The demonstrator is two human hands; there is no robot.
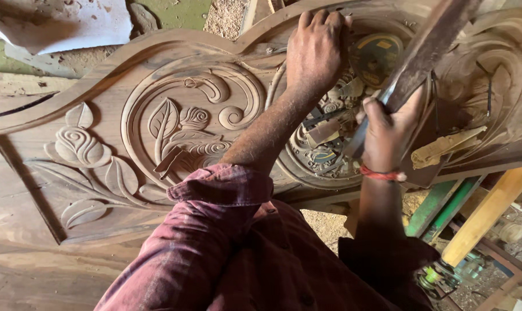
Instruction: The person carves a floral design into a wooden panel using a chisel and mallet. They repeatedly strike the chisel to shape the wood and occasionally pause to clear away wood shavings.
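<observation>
At the upper middle of the frame the left hand (317,49) is curled shut, knuckles up, pressed down on the carved wooden panel (99,190) — whatever it grips beneath the fingers is hidden, so I cannot tell the tool. To its right, the right hand (387,132), a red thread at the wrist, is closed around the lower end of a long flat wooden mallet (428,52) that slants up to the upper right corner, blurred along its length. Between the two hands lies the round central medallion (336,124) of the panel, with loose chips, a flat chisel (321,132) and other small bits resting on the carving. Left of the arms the panel shows a raised oval with a leaf and scrolls, and farther left a carved rose (79,145) with leaves. Maroon shirt sleeves (215,242) fill the lower centre. Sawdust covers the floor (226,17) at the top; green and yellow timber pieces (479,219) stand at the lower right.
</observation>
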